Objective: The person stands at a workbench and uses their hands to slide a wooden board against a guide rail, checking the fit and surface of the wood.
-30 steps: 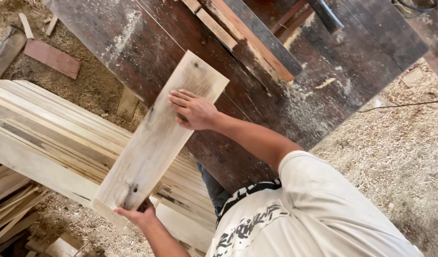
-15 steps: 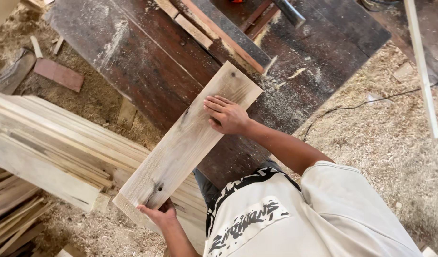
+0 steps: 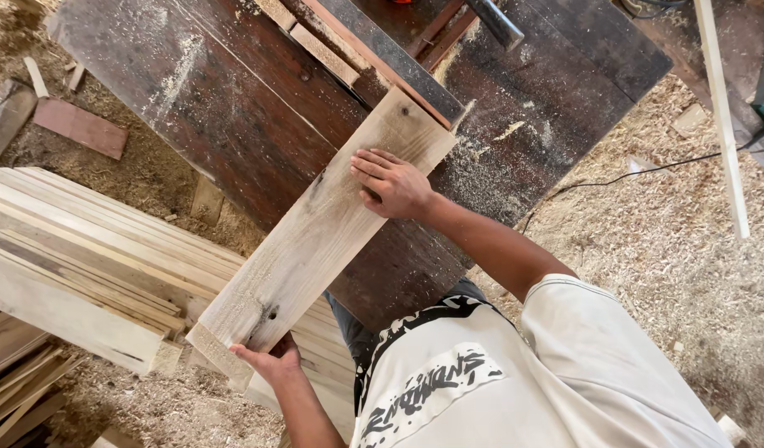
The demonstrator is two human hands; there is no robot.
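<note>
A pale plank (image 3: pixel 315 241) lay slanted across the dark workbench (image 3: pixel 232 108), its far end against the fence rail (image 3: pixel 373 50). The right hand (image 3: pixel 392 184) pressed flat on top, fingers spread; the left hand (image 3: pixel 270 361) clasped the near end. Stacked boards (image 3: pixel 83 249) sat beside, sawdust (image 3: pixel 672 241) underfoot.

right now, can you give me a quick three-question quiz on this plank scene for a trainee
1. True or false: the right hand lies flat on top of the pale plank.
2. Which part of the plank does the left hand grip? A) the near end B) the far end C) the middle
3. What lies stacked to the person's left, beside the dark worktable?

Key
1. True.
2. A, the near end.
3. A stack of pale boards, with sawdust on the ground around.
</note>
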